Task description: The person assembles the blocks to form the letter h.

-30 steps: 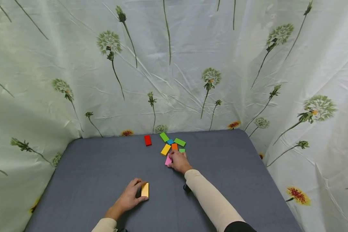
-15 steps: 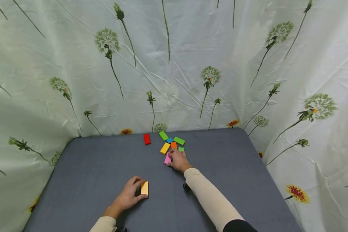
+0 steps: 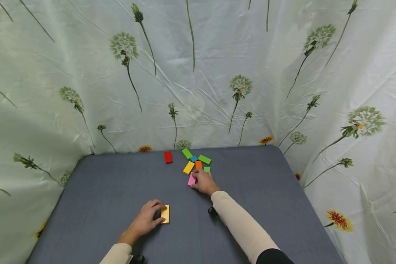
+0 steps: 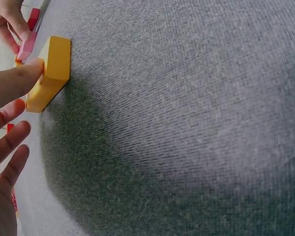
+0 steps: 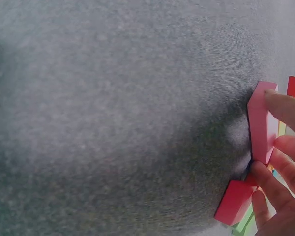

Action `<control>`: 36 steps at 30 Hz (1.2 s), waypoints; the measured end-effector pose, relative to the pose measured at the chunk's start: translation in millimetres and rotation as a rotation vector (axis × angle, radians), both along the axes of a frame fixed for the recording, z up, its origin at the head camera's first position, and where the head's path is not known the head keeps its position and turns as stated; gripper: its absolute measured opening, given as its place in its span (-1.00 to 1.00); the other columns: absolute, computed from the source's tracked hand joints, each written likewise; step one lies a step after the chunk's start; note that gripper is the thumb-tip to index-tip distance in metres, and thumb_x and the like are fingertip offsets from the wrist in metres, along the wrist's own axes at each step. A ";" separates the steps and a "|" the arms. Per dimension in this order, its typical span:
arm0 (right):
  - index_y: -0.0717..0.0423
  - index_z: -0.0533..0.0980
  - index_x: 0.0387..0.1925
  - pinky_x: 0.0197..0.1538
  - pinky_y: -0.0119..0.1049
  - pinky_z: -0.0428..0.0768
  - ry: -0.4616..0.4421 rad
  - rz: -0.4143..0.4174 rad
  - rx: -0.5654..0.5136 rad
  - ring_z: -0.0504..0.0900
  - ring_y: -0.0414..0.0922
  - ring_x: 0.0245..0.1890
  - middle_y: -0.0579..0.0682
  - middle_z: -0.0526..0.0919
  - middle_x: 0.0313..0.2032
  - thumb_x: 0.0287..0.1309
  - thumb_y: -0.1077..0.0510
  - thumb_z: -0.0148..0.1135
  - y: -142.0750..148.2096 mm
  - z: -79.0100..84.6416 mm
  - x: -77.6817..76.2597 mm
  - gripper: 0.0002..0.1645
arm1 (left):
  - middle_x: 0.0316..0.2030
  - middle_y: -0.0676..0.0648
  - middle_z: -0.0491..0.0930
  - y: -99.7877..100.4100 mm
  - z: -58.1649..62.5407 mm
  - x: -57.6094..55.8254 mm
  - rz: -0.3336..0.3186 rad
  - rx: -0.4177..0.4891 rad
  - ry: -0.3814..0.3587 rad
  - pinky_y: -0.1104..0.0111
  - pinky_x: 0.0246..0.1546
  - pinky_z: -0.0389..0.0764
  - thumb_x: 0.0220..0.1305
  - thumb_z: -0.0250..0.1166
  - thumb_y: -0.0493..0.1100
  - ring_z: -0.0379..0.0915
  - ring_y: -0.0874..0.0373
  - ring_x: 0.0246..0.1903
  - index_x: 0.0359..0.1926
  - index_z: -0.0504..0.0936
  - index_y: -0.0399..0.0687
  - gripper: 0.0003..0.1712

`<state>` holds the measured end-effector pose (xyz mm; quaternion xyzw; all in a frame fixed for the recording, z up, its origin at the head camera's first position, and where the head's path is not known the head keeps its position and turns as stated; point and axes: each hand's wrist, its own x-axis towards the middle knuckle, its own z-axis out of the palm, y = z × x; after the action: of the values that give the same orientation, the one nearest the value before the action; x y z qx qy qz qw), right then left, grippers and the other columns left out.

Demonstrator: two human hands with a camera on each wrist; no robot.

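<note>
The thumb and index finger of my left hand (image 3: 145,219) touch the top of a yellow block (image 3: 166,215) lying flat near the front middle of the table. Both fingertips lie inside the block's outline, and its right side is uncovered. In the left wrist view my other left fingers extend loosely beside the yellow block (image 4: 59,59). Farther off, my right hand (image 3: 204,182) grips a pink block (image 3: 191,179) on the table. The right wrist view shows my thumb on one end of that pink block (image 5: 260,115) and fingers along its other end.
Close beyond my right hand lie orange (image 3: 198,165), yellow (image 3: 188,168), blue (image 3: 193,158) and several green (image 3: 204,159) blocks. A red block (image 3: 168,157) lies to their left at the table's back edge. Another red block (image 5: 233,202) is under my right hand. Floral fabric (image 3: 191,80) hangs behind.
My left thumb and index finger have moved from the yellow block's ends onto its top. The block now lies flatter. My right hand stays at the pink block.
</note>
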<state>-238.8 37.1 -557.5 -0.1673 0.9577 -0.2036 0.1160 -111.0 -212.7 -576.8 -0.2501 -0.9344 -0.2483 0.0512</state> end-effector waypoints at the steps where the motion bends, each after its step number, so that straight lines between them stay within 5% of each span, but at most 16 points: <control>1: 0.15 0.54 0.14 0.18 -0.11 0.27 -0.005 0.001 -0.008 0.50 -0.06 0.07 0.00 0.53 0.08 0.07 0.04 0.42 0.3 0.0 0.4 -0.41 | -0.22 0.09 0.50 -0.1 0.1 -0.5 0.005 0.001 -0.010 0.13 -0.14 0.43 -0.09 0.54 -0.19 0.41 0.14 -0.21 -0.21 0.65 -0.06 -0.65; 13: 0.18 0.48 0.20 0.28 -0.07 0.24 0.006 0.044 -0.016 0.47 0.02 0.17 0.07 0.50 0.18 0.10 0.06 0.39 3.4 -5.0 -0.7 -0.36 | -0.19 0.07 0.53 0.3 3.2 -1.3 0.066 -0.015 -0.088 0.08 -0.09 0.45 -0.06 0.52 -0.18 0.44 0.10 -0.17 -0.19 0.67 -0.05 -0.66; 25: 0.22 0.53 0.13 0.22 -0.13 0.40 0.012 0.036 -0.075 0.50 -0.01 0.09 0.05 0.53 0.12 0.05 0.09 0.44 1.6 -0.9 3.4 -0.40 | -0.23 0.11 0.53 2.1 1.4 -0.3 0.111 -0.022 -0.059 0.07 -0.08 0.44 -0.12 0.55 -0.18 0.45 0.12 -0.18 -0.24 0.70 -0.03 -0.66; 36: 0.17 0.52 0.16 0.25 -0.13 0.36 -0.003 0.160 -0.131 0.44 -0.03 0.17 0.03 0.50 0.16 0.05 0.05 0.41 -21.7 8.4 20.1 -0.38 | -0.18 0.08 0.53 2.7 -0.5 0.2 0.122 -0.052 -0.126 0.07 -0.05 0.44 -0.05 0.53 -0.12 0.43 0.12 -0.14 -0.19 0.70 -0.01 -0.66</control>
<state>-218.8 15.4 -549.1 -0.2505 0.9257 -0.2558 0.1219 -110.8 -210.0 -577.3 -0.1780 -0.9554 -0.2356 0.0011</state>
